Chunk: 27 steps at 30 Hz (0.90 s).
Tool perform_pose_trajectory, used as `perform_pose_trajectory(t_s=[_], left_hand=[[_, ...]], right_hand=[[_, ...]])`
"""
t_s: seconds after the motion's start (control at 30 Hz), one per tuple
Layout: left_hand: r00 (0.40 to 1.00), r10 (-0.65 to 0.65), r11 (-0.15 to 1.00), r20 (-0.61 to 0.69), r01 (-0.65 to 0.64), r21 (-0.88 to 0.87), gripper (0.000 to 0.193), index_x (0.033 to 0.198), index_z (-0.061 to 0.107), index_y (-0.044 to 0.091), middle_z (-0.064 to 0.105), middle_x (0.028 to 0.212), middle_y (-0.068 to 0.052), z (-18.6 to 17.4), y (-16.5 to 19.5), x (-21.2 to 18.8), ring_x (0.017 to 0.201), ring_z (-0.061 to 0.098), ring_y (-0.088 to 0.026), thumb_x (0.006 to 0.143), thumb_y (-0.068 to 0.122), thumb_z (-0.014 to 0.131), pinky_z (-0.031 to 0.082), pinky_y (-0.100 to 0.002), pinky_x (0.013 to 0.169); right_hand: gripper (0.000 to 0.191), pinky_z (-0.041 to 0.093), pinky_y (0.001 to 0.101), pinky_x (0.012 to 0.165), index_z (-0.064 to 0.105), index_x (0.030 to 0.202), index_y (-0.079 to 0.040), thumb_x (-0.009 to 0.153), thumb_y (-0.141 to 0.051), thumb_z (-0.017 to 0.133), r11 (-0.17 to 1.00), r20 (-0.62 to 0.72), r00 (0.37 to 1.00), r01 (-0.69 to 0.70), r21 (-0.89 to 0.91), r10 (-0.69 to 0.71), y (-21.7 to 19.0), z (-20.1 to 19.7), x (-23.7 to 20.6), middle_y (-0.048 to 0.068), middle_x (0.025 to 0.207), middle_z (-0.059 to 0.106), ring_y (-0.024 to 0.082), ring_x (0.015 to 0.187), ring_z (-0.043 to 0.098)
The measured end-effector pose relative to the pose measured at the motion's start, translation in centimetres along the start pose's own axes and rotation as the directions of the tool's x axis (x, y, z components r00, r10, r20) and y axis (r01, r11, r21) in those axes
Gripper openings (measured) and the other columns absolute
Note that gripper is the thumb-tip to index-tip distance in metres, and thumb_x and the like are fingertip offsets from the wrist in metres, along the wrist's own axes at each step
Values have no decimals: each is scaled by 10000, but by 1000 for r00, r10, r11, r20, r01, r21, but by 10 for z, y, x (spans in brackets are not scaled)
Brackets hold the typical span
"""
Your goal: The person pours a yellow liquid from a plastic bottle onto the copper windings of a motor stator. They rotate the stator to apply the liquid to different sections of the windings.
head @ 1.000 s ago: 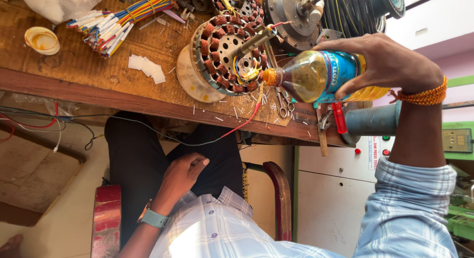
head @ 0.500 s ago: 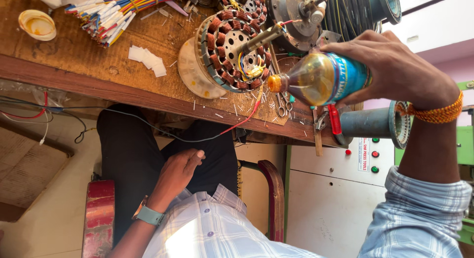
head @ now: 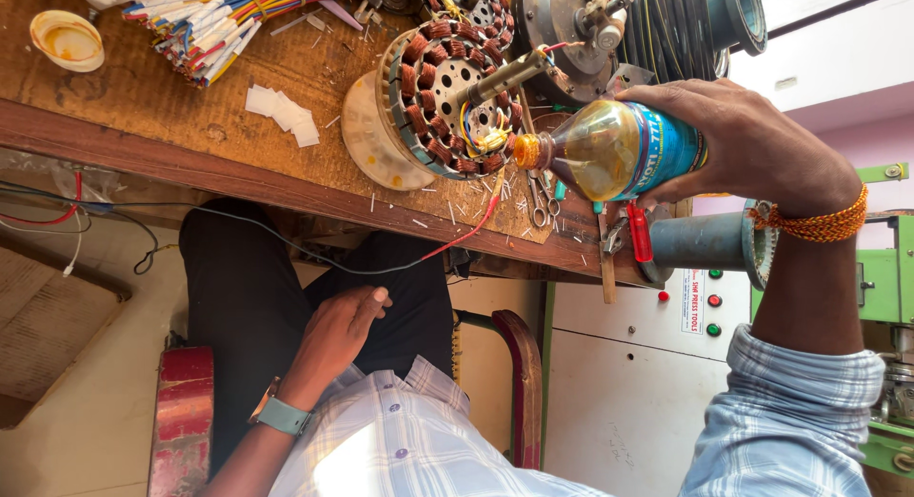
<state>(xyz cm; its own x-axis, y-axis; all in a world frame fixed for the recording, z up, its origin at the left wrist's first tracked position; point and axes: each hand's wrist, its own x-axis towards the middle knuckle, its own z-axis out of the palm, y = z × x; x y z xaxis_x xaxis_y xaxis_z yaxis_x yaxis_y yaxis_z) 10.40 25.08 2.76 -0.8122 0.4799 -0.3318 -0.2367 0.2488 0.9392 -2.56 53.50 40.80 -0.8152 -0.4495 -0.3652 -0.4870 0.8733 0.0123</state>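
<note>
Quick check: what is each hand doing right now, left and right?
Left hand: loosely curled, holding nothing, resting on the lap.
Right hand: closed around a plastic bottle, tipped toward the copper-wound stator.

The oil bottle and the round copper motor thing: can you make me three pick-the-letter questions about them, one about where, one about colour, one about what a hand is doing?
1. Where does the left hand rest?
A. on the person's lap
B. on the workbench
C. on the scissors

2. What colour is the cap of the oil bottle?
A. green
B. orange
C. white

3. What is the right hand doing?
A. lying flat and empty
B. holding pliers
C. gripping the bottle, tipped sideways with its cap at the stator

Answers:
1 A, it lies on the dark trousers below the bench edge.
2 B, the cap shows orange beside the copper windings.
3 C, its fingers wrap the labelled body.
</note>
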Motion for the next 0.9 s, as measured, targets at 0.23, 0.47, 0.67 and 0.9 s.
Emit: perform_pose_trajectory(t_s=[0.23,0.47,0.67,0.9], left_hand=[[1000,-16,1000,-1,16,-8,707,999,779,42,784,854,-140,0,0,1,832,766,-284,989,611,360,579,-393,772],[1000,-20,999,-2,20,-37,703,986,785,40,788,854,-144,0,1,2,831,776,-274,988,604,366,590,-391,765],[1000,-4,999,-11,3,-38,722,984,787,41,788,855,-145,2,-3,2,834,776,-273,985,617,352,592,-391,767],[1000,6,999,-27,-7,-47,765,984,791,43,788,845,-146,1,-3,2,839,778,-276,979,648,322,593,-393,780]], right_hand=[[1040,494,455,998,536,1453,-94,518,-340,921,999,-14,999,45,-15,-45,1,4,0,135,1329,668,326,1156,651],[1038,521,439,955,554,1454,-101,516,-342,927,1000,-25,1000,-2,-27,2,6,6,-1,146,1219,708,318,1087,686],[977,522,430,935,574,1430,-83,554,-329,927,1000,-62,998,21,-15,-22,11,5,-1,157,1245,707,324,1078,696],[982,554,415,957,567,1451,-63,567,-283,934,999,-59,998,2,42,0,21,4,5,176,1255,700,332,1078,703]])
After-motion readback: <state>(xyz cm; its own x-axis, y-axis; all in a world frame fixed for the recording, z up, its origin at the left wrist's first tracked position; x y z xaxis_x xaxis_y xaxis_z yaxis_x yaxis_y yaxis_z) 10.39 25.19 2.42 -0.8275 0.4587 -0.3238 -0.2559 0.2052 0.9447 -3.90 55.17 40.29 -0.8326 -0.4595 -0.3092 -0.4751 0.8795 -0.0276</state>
